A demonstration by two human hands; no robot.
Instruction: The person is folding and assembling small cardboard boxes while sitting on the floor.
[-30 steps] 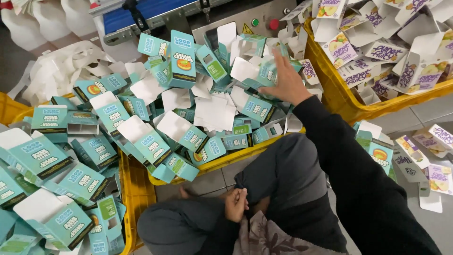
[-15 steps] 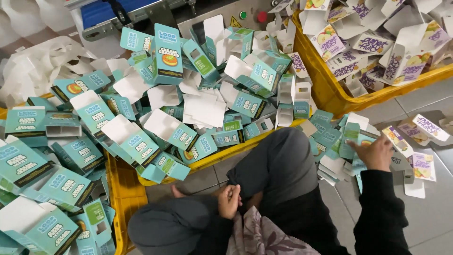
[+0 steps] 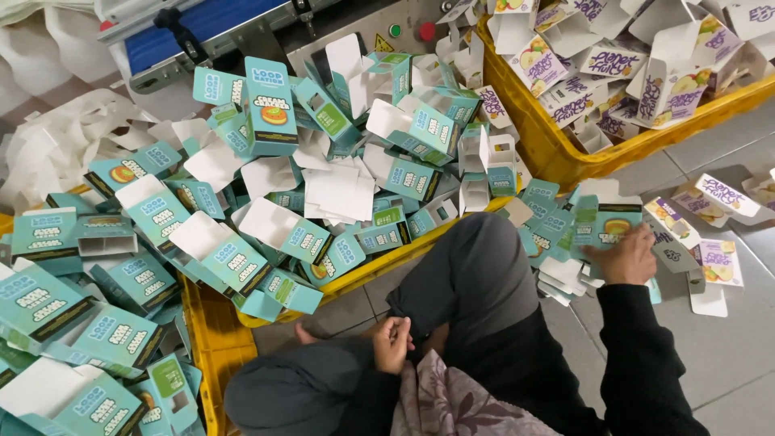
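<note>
My right hand (image 3: 626,258) rests on a loose stack of flat teal cartons (image 3: 583,228) lying on the floor beside my right knee, fingers curled over their edge. My left hand (image 3: 393,344) sits in my lap between my crossed legs, fingers closed, with nothing visible in it. In front of me a yellow crate (image 3: 379,270) is heaped with open teal cartons (image 3: 339,161), many showing white insides.
A second yellow crate (image 3: 565,157) at the upper right holds white and purple fruit cartons (image 3: 638,73). More of these lie on the tiled floor (image 3: 726,339) at right. Another yellow crate (image 3: 211,347) with teal cartons stands at left. A conveyor machine (image 3: 210,28) sits behind.
My right hand came back from the carton heap in the crate, swung down to the floor at my right and settled on the flat teal cartons. The left hand stayed in my lap.
</note>
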